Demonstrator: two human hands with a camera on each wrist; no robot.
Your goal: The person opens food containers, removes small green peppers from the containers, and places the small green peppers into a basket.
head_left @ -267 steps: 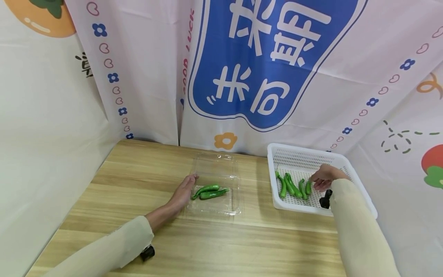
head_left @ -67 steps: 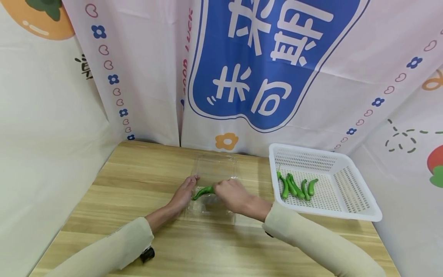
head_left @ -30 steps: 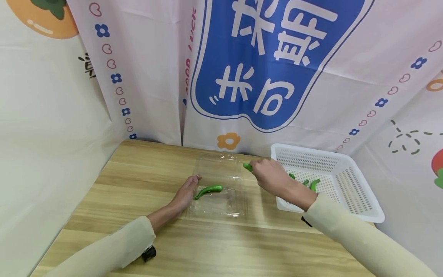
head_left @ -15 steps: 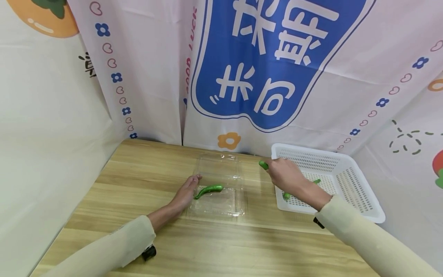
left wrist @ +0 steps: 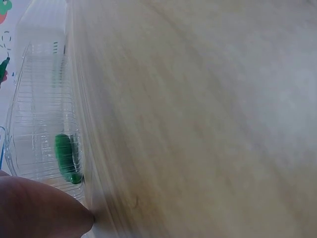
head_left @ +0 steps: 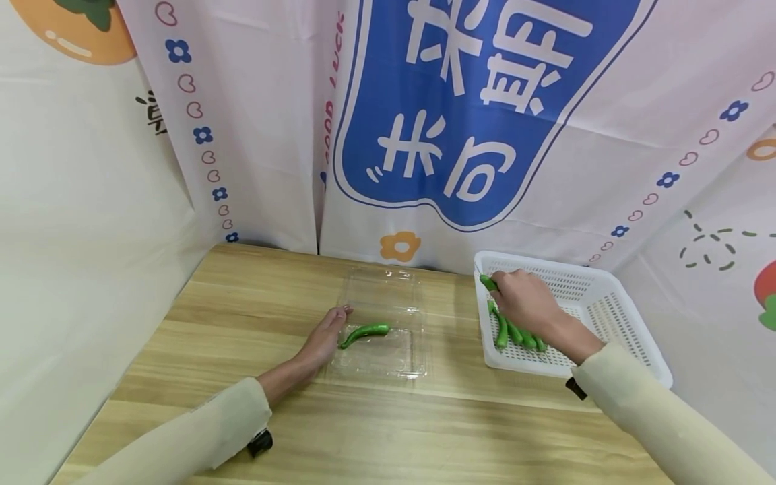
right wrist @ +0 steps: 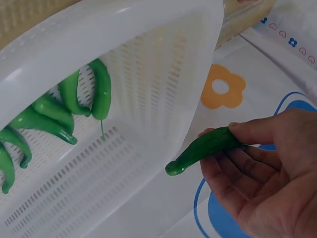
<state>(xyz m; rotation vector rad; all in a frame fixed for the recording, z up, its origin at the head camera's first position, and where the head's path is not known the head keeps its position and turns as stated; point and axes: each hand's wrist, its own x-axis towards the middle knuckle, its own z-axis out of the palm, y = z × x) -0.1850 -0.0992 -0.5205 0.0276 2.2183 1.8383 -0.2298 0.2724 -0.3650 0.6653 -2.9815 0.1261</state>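
Note:
In the head view, my right hand pinches a green chili pepper between thumb and fingers, above the left side of the white basket. The right wrist view shows this dark green pepper held beyond the basket's rim, apart from the others. Several lighter green peppers lie inside the basket. My left hand rests against the left side of an open clear plastic box, its fingers mostly straight. One curved green pepper lies in that box, seen through the ribbed wall in the left wrist view.
The box's clear lid lies folded back toward the rear cloth. Everything stands on a wooden table. Printed cloth walls rise at the back and both sides, and the basket sits close to the back and right ones.
The right hand has taken one of two peppers from the clear box and carried it right, over the basket. The left hand stays at the box's side.

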